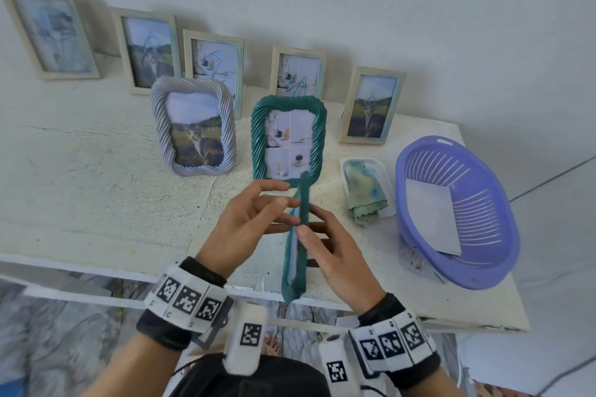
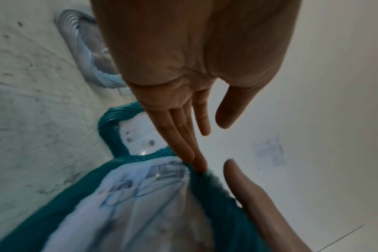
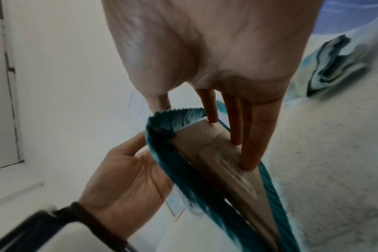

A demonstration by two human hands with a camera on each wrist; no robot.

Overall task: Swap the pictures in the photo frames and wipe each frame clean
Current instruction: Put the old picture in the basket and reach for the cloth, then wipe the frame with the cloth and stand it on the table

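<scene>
A grey twisted frame (image 1: 193,126) with a cat picture stood on the left of the white table (image 1: 80,177), its lower edge hidden by the palm in the left wrist view. Right of it, a green frame (image 1: 288,137) stood upright, its bottom corner covered by a second teal frame (image 1: 295,245) held edge-on over the near table edge, so its picture could hardly be made out. The left hand (image 1: 245,229) touched its glass side with straight fingers; the right hand (image 1: 335,255) pressed straight fingers on the brown backing, thumb on the rim. Farther right lay a blurred cloth (image 1: 364,190) and a purple basket (image 1: 458,222).
</scene>
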